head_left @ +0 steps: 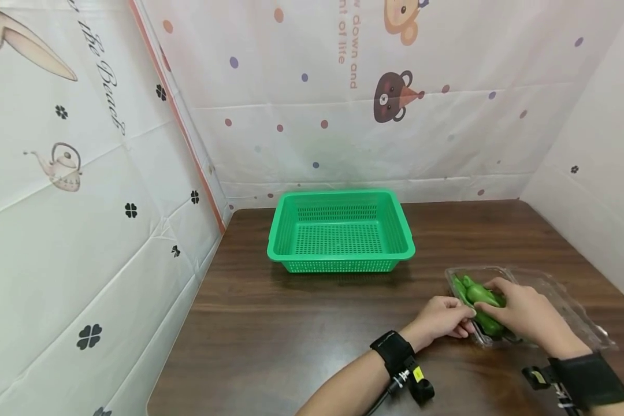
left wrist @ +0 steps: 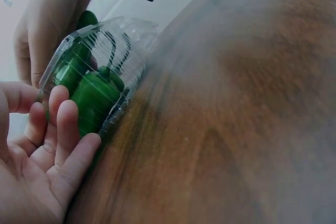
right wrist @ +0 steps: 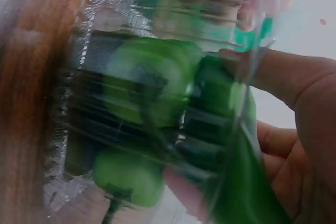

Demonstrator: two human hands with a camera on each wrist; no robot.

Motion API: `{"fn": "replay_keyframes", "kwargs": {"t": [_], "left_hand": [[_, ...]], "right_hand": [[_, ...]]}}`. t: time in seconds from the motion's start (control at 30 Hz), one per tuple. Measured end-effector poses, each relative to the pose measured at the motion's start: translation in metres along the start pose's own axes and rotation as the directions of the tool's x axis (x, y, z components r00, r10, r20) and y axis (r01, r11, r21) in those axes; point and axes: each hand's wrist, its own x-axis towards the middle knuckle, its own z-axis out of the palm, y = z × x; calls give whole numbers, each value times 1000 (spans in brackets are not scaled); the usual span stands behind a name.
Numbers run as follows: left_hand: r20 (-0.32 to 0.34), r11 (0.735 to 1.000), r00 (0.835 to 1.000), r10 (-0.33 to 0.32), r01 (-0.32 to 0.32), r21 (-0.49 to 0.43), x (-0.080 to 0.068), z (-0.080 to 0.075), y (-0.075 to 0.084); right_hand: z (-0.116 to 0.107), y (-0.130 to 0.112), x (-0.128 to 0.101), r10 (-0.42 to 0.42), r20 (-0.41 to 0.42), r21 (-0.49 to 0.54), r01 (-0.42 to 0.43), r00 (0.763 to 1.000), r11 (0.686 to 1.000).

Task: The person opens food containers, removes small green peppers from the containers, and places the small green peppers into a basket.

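Note:
A clear plastic box [head_left: 449, 273] with several green peppers [head_left: 479, 295] inside stands on the right part of the table. My left hand [head_left: 444, 318] pinches the box's near left rim between thumb and fingers. From above, my right hand [head_left: 530, 315] reaches into the box and grips a green pepper [right wrist: 244, 182] between thumb and fingers. More peppers [left wrist: 94, 100] show through the ribbed side wall in the left wrist view. The box's clear lid [head_left: 556, 289] is folded open to the right, partly hidden under my right hand and forearm.
A green plastic basket [head_left: 341, 257] with nothing in it stands at the back middle of the brown wooden table [head_left: 270, 346]. Printed white sheets [head_left: 301, 144] hang behind the table and along both sides. Each wrist wears a black strap [head_left: 393, 351] with a camera.

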Motion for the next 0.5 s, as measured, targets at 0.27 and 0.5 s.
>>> {"fn": "replay_keyframes", "kwargs": {"t": [0.27, 0.5], "left_hand": [[130, 987, 985, -113, 97, 127, -4, -31, 8], [246, 832, 969, 28, -159, 531, -36, -89, 56]], "right_hand": [[6, 0, -8, 23, 6, 11, -23, 1000, 1000], [6, -2, -7, 29, 9, 4, -29, 1000, 1000]]}}
